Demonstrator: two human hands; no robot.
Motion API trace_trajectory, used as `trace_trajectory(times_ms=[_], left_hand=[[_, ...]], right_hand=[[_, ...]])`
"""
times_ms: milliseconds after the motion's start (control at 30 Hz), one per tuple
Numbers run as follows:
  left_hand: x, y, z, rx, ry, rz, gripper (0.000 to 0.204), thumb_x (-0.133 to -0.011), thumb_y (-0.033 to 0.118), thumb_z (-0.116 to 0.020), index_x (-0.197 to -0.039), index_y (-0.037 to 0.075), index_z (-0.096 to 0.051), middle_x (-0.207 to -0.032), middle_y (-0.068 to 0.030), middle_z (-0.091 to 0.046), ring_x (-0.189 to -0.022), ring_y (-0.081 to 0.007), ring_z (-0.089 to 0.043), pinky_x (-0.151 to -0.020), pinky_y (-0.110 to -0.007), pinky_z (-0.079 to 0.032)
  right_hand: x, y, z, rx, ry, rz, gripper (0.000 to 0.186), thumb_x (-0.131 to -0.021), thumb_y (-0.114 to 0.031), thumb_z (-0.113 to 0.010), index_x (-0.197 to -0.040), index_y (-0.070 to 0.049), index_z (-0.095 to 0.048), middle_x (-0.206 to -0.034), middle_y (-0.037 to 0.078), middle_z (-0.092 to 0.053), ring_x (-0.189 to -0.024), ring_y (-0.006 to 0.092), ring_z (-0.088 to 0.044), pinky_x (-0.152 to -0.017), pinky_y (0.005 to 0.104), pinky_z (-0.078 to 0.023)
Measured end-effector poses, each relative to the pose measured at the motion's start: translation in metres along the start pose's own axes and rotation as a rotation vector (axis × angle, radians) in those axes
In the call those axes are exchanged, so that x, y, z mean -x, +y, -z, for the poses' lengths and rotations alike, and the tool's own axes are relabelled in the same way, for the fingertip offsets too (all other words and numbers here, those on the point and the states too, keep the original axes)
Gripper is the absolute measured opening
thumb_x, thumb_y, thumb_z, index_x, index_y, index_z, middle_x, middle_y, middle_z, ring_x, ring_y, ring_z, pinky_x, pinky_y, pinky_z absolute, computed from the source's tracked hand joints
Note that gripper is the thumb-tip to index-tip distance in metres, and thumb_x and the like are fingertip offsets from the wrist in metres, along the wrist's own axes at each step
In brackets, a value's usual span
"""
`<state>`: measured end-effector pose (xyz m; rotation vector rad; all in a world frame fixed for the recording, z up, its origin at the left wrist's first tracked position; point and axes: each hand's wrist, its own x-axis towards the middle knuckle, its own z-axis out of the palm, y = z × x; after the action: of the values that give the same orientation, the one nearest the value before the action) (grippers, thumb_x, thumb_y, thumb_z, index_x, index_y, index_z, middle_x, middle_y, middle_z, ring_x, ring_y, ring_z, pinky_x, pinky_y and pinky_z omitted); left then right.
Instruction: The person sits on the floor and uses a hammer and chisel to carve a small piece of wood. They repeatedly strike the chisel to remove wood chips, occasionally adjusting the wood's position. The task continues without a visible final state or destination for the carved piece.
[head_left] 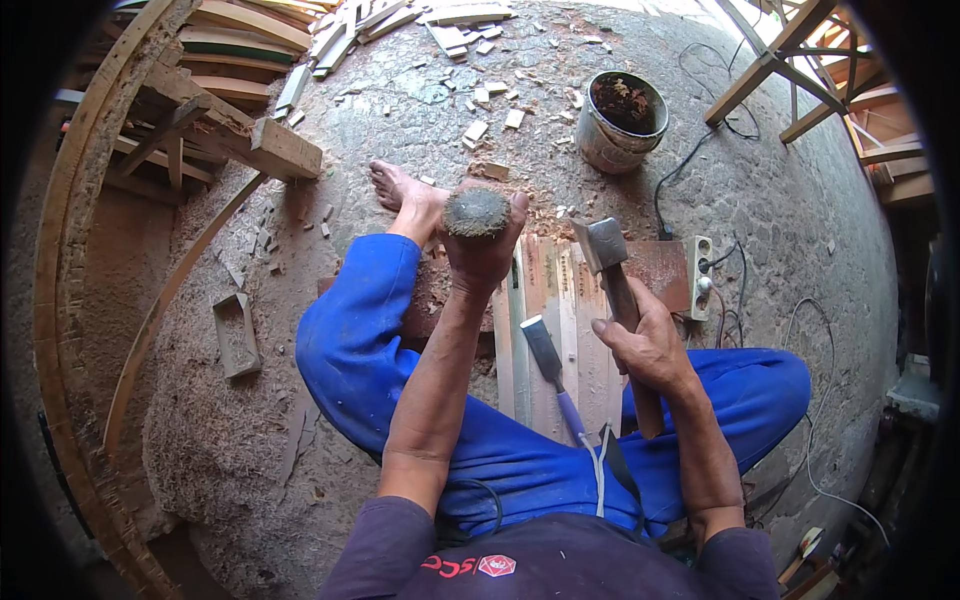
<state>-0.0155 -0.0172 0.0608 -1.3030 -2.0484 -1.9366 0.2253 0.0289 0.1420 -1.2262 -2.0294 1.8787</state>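
Observation:
My left hand [484, 262] is raised and closed around a round grey block [476, 213] with a frayed, bristly edge. Only its round end faces up, so I cannot tell its full shape. In my right hand [655, 340] is a hatchet [603, 247], gripped partway along its dark wooden handle, with the metal head up and its edge toward the left. Between my legs lie long pale wooden strips [545, 300], side by side across a reddish-brown board [428, 300]. A wide-bladed chisel [545, 355] with a purple handle rests over the strips.
A bucket [622, 120] with shavings inside stands ahead. Wood offcuts [475, 130] and sawdust litter the floor. At right are a power strip [700, 275] with cables and a wooden frame [790, 70]. A curved timber structure [75, 250] and a small box [236, 336] are at left.

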Motion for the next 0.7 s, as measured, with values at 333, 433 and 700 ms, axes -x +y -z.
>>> trace_trajectory(times_ms=[333,433,700], left_hand=[[0.018,0.006,0.015,-0.020,-0.123,-0.091,0.019,-0.085,0.015,-0.080,-0.086,0.005,-0.064,-0.080,-0.0042,-0.064,-0.071,-0.0212,-0.064,-0.069,-0.035,-0.051],[0.054,0.015,0.011,0.002,-0.350,-0.283,0.019,-0.081,0.013,-0.081,-0.094,0.005,-0.068,-0.089,-0.0073,-0.069,-0.078,-0.0238,-0.069,-0.074,-0.037,-0.054],[0.086,-0.017,-0.006,0.000,-0.345,0.204,0.027,-0.096,0.028,-0.074,-0.110,0.007,-0.066,-0.105,-0.0083,-0.066,-0.099,-0.0215,-0.061,-0.090,-0.037,-0.049]], right_hand=[[0.002,0.016,-0.006,0.227,0.140,0.336,0.059,-0.090,-0.013,-0.072,-0.142,0.001,-0.047,-0.093,0.013,-0.067,-0.074,0.0236,-0.068,-0.063,0.0352,-0.055],[0.005,0.024,-0.017,0.446,0.272,0.714,0.062,-0.087,-0.009,-0.073,-0.141,-0.001,-0.045,-0.103,0.023,-0.069,-0.089,0.0376,-0.073,-0.072,0.0428,-0.058],[0.009,-0.023,-0.036,1.173,0.077,0.673,0.026,-0.094,-0.004,-0.055,-0.119,-0.003,-0.049,-0.083,0.012,-0.060,-0.069,0.0324,-0.068,-0.058,0.0410,-0.057]])
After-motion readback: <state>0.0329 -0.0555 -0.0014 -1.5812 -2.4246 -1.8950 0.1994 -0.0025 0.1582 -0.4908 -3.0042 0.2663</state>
